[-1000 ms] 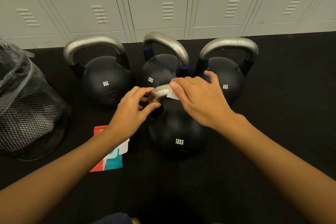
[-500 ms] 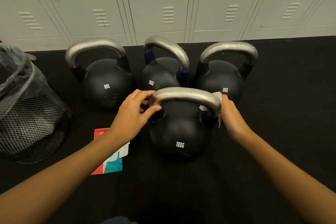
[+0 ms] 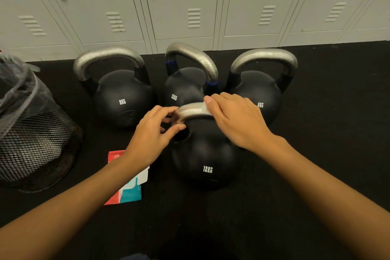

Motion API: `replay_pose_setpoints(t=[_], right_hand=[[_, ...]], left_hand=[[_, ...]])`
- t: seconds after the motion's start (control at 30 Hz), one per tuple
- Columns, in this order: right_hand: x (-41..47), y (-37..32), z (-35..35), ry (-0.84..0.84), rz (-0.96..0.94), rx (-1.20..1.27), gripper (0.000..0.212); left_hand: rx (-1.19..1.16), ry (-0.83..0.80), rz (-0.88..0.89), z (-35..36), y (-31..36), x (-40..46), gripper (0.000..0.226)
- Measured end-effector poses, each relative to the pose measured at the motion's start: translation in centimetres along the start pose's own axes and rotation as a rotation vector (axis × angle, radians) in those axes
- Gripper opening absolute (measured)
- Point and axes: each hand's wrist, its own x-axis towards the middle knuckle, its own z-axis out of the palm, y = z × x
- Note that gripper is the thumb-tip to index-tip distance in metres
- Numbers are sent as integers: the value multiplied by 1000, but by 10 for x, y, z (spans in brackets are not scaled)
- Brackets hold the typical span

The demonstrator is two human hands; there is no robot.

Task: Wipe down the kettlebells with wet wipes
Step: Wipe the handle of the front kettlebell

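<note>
A black 12KG kettlebell (image 3: 205, 160) with a silver handle stands nearest me on the black floor. My left hand (image 3: 153, 135) grips the handle's left end, thumb under it. My right hand (image 3: 236, 121) wraps over the middle and right of the handle, pressing a white wet wipe (image 3: 207, 110) against it; only a sliver of the wipe shows under the fingers. Behind stand an 8KG kettlebell (image 3: 122, 99) on the left, another 12KG kettlebell (image 3: 185, 86) with blue bands in the middle, and an 8KG kettlebell (image 3: 263, 93) on the right.
A red, teal and white wipes pack (image 3: 128, 186) lies on the floor under my left wrist. A black mesh bin (image 3: 31, 139) with a plastic liner stands at the left. Grey lockers (image 3: 183, 6) line the back wall.
My right hand slid with the wipe from the handle's right end back up over its top and middle. My left hand kept its hold on the left end.
</note>
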Motion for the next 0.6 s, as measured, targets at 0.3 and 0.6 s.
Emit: replay_pose_setpoints(t=[0.3,0.6], right_hand=[[-29,56,10,-204,441,846,50],[6,16,-23,-340,126,-27,22]], left_hand=[[-11,10,1,1,-2,-1,45],[-119,-182,-91,-19,2,12,41]])
